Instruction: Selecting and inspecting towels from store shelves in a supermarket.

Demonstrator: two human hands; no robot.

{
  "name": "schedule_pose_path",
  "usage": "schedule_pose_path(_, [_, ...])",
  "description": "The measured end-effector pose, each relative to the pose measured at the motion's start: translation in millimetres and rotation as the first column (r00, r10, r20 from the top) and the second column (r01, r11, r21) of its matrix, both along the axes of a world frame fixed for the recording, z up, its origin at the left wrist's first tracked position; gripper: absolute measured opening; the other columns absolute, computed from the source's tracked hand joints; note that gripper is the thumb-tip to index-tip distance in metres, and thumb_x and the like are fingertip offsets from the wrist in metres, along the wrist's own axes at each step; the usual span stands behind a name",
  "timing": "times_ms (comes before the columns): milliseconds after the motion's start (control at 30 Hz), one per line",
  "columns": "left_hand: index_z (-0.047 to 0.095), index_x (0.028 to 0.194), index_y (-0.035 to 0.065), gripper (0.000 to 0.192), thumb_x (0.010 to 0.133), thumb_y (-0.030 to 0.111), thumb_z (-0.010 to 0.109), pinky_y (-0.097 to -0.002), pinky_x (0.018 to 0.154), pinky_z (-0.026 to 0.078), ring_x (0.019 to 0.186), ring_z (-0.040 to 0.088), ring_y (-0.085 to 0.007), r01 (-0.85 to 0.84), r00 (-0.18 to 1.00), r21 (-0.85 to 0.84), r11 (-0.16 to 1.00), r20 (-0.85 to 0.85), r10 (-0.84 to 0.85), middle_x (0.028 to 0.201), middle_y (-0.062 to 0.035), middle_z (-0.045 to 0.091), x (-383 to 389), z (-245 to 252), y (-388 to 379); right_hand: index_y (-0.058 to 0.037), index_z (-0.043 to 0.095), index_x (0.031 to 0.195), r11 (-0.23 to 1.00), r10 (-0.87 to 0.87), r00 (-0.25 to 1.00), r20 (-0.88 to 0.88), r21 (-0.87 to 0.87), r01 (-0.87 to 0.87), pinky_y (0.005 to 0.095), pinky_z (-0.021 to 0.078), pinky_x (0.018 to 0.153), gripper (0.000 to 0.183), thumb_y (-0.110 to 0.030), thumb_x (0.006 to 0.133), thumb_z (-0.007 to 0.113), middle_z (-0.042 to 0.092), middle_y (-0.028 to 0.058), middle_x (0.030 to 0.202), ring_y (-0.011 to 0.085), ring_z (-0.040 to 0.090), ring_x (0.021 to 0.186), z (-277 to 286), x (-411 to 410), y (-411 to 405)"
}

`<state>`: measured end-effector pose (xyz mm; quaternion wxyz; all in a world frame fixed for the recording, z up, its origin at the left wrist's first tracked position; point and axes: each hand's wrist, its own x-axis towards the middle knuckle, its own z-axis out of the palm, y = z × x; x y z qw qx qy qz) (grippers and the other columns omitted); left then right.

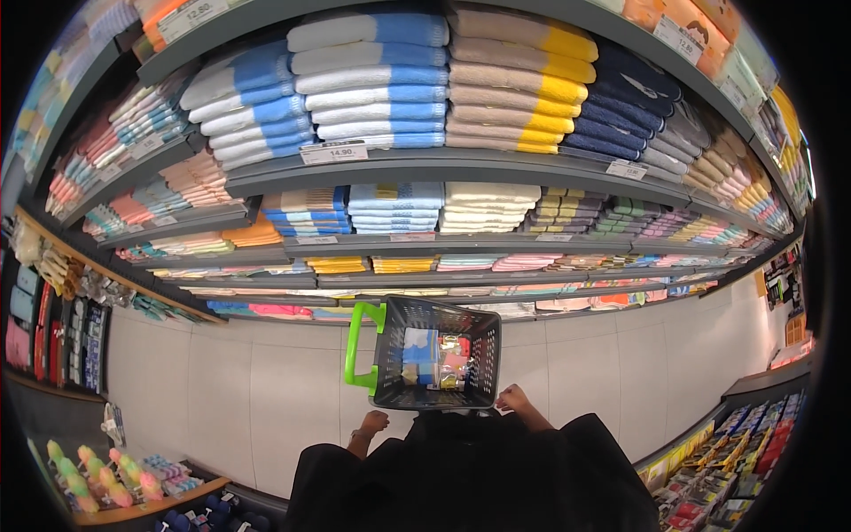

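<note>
A black perforated plastic shopping basket stands in front of my body, its bright green handle swung out on the left. Inside lie a folded blue and white textile and clear-wrapped packages with red and pink parts. My left hand is curled in a fist below the basket's near left corner, apart from it, with a band on the wrist. Close by the near right corner is my right hand, its fingers bent. Whether it touches the rim cannot be told.
Tiered grey shelves full of folded towels stretch across the front. Pale floor tiles surround the basket. A display with pastel fluffy items stands lower left. Racks of packaged goods are lower right, and hanging goods far left.
</note>
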<state>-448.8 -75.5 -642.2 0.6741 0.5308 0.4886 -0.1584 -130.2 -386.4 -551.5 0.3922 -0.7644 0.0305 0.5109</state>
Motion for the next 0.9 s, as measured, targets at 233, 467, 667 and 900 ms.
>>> schedule_pose_path(233, [0.061,0.073,0.0050,0.016,0.083,0.016,0.057,-0.0293,0.051,0.048,0.057,0.061,-0.0160,0.354,0.921,0.223,0.908,0.085,-0.379,0.067,-0.0064,0.063,-10,-14,-31,0.0118,0.059,0.083,0.999,0.018,0.999,0.040,-0.036,-0.017,0.0361,0.0567,0.055,0.019,-0.004,0.079,0.050,0.066,0.0207,0.077,0.0272,0.068,0.065,-9,-5,-33])
schedule_pose_path(467, [0.063,0.071,0.0075,0.017,0.077,0.023,0.061,-0.0387,0.064,0.051,0.072,0.064,-0.0258,0.702,0.404,0.702,0.120,-0.253,-0.879,0.070,-0.0100,0.064,5,-15,-78,0.0109,0.061,0.079,0.998,-0.058,0.998,-0.010,0.019,0.058,0.0359,0.0574,0.056,0.017,-0.002,0.080,0.049,0.067,0.0195,0.076,0.0270,0.068,0.064,-18,-3,-79])
schedule_pose_path(667, [0.064,0.087,-0.0007,0.028,0.088,0.025,0.053,-0.0285,0.056,0.049,0.065,0.062,-0.0158,0.187,0.982,0.102,0.977,-0.021,-0.186,0.076,-0.0100,0.066,33,22,-138,0.0060,0.061,0.076,0.991,-0.124,0.992,0.007,0.052,0.124,0.0389,0.0561,0.060,0.017,-0.007,0.079,0.050,0.067,0.0206,0.076,0.0309,0.067,0.064,-58,-10,-172])
schedule_pose_path(900, [0.064,0.084,0.0013,0.026,0.089,0.024,0.053,-0.0287,0.052,0.048,0.062,0.060,-0.0148,0.037,0.990,0.076,0.996,0.134,-0.047,0.072,-0.0063,0.063,37,30,-208,-0.0107,0.060,0.060,0.921,0.383,0.830,0.405,-0.233,-0.311,0.0466,0.0470,0.054,0.028,-0.031,0.078,0.056,0.062,0.0169,0.061,0.0329,0.063,0.062,-155,-12,-291])
